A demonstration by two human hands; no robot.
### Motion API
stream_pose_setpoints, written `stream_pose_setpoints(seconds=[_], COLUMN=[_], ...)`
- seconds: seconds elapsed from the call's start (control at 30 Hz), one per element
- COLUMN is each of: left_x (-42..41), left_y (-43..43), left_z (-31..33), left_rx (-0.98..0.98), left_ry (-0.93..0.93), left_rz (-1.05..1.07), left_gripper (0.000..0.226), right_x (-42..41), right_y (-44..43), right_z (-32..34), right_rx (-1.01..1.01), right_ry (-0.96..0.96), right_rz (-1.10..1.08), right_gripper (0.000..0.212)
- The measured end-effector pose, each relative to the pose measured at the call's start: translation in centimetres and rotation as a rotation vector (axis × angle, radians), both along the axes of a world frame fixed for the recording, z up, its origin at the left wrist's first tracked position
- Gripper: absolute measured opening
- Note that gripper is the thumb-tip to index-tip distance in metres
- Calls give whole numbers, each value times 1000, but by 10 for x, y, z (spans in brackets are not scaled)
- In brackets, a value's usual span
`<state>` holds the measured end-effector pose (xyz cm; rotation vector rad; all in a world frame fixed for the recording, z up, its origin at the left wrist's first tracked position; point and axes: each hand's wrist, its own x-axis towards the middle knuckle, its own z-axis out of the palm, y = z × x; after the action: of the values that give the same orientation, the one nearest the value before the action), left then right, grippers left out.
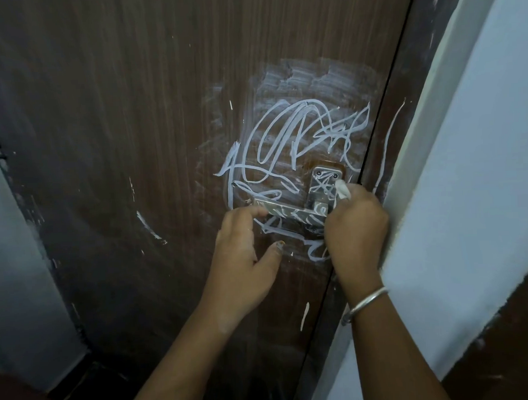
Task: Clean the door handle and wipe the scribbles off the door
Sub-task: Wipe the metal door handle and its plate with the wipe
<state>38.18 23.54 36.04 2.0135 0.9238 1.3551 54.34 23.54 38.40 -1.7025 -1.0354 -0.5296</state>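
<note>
So the person is right up against a brown wood-grain door, and the metal door handle sits just at the 12 o'clock side of both hands. The lever's long axis runs roughly 9-to-3 across the door, with its backplate standing up 12-to-6 at the lever's right end, close to the door's edge. The left hand has its fingers spread, fingertips touching the free end of the lever at about 9 o'clock of the handle, not gripping anything as far as the view shows, more like steadying it. The right hand is curled closed around a small white cloth, a wad of which pokes out of the fist at 12 o'clock, touching the lower right of the backplate. There's a silver bangle on that wrist. So the right hand is the nearer one for wiping, probably already on the plate, and the lever lies toward 9 o'clock from it. The white scribbles loop over the door mostly at 12 o'clock above the handle, with some under it and over the metal itself, plus a smeary white haze higher up. Looks like early days: handle still marked, scribbles mostly intact. The pale wall crowds the right hand at 3 o'clock, so strokes likely have to go leftward.
</note>
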Motion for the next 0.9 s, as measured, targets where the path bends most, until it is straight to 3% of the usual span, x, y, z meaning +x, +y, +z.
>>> stream_pose_setpoints(seconds=[0.33,0.53,0.73,0.9], left_x=[-1,-1,1,5], left_y=[-1,-1,-1,-5], left_z=[-9,-10,-16,-19], left_rx=[-26,-21,-46,-62], left_ry=[-25,-24,-35,-30], left_rz=[-13,-19,-12,-27], left_gripper=[42,43,43,43], right_x=[-1,4,-7,0], right_y=[-9,1,-9,-2], right_z=[-22,8,-44,-28], right_rx=[-121,53,-41,-56], right_ry=[-9,-159,-17,-52], right_rz=[-45,-82,-9,-40], right_gripper=[26,18,24,23])
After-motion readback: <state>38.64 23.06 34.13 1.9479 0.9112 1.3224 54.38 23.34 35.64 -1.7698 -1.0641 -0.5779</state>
